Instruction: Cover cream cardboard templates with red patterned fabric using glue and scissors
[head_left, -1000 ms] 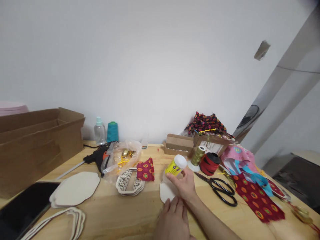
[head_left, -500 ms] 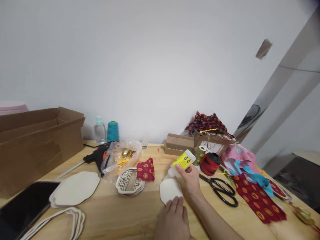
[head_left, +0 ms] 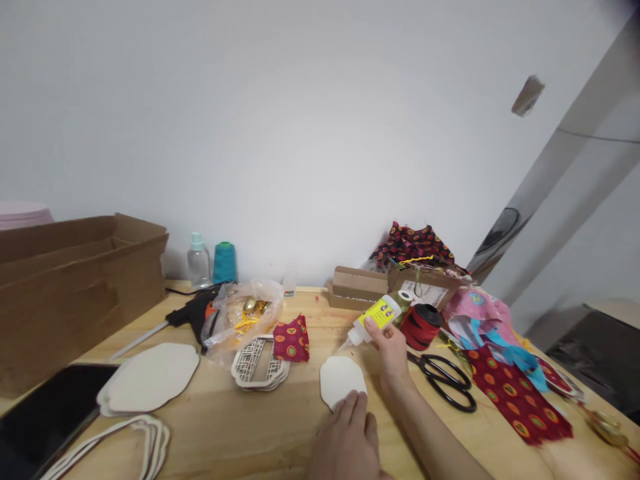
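My right hand (head_left: 391, 348) grips a small white glue bottle (head_left: 376, 318) with a yellow label. The bottle is tilted, its nozzle pointing down and left, just above a small white cut-out shape (head_left: 341, 380) lying on the wooden table (head_left: 260, 427). My left hand (head_left: 347, 437) rests flat at the shape's near edge, fingertips pressing on it, fingers stretched out.
Black scissors (head_left: 445, 379), a red spool (head_left: 421, 325) and patterned cloth (head_left: 515, 397) lie to the right. Left are lattice cut-outs (head_left: 257, 363), a red fabric scrap (head_left: 291, 339), a glue gun (head_left: 193, 313), larger white shapes (head_left: 150, 377), a dark tablet (head_left: 45, 417) and a cardboard box (head_left: 70, 280).
My right hand has tipped the glue bottle over and carried it right, off the white shape; the nozzle now points down-left. My left hand has stayed on the shape.
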A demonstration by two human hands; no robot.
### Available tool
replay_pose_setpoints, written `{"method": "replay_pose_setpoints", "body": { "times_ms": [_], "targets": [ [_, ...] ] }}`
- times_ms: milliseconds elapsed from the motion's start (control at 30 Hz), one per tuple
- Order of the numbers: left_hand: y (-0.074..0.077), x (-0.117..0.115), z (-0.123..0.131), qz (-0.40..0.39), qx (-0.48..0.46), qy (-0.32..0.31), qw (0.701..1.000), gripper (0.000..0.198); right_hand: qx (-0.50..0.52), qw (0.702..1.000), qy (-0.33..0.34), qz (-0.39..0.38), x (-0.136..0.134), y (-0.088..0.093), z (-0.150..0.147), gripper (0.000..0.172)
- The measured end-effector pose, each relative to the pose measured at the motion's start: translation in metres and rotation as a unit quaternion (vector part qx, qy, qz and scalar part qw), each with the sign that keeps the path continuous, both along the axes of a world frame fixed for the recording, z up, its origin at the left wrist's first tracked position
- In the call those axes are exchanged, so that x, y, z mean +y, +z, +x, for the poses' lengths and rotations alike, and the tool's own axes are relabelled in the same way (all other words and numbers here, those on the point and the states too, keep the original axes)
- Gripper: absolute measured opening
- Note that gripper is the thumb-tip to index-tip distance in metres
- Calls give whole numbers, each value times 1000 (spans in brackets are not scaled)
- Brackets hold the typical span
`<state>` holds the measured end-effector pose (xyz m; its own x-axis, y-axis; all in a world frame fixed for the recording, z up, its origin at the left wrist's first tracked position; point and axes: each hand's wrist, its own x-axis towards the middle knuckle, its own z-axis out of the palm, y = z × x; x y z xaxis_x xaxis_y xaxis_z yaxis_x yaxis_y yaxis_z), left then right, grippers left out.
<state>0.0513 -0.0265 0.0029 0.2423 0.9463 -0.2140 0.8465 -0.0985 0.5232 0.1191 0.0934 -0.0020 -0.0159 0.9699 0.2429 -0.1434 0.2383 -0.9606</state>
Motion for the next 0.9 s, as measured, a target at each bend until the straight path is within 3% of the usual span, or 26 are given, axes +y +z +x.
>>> {"method": "replay_pose_setpoints", "body": {
  "times_ms": [333,633,900],
  "targets": [
    [-7,-1,-5,64,40,32,997,72,-117,991,18,68,1,30,32,24],
    [-10,1,-4,45,69,51,995,74,-123,990,-30,67,-3,-4,30,27],
    [-8,2,-6,42,81,38,995,71,-116,992,-12,57,-1,-3,20,26]
  ]
}}
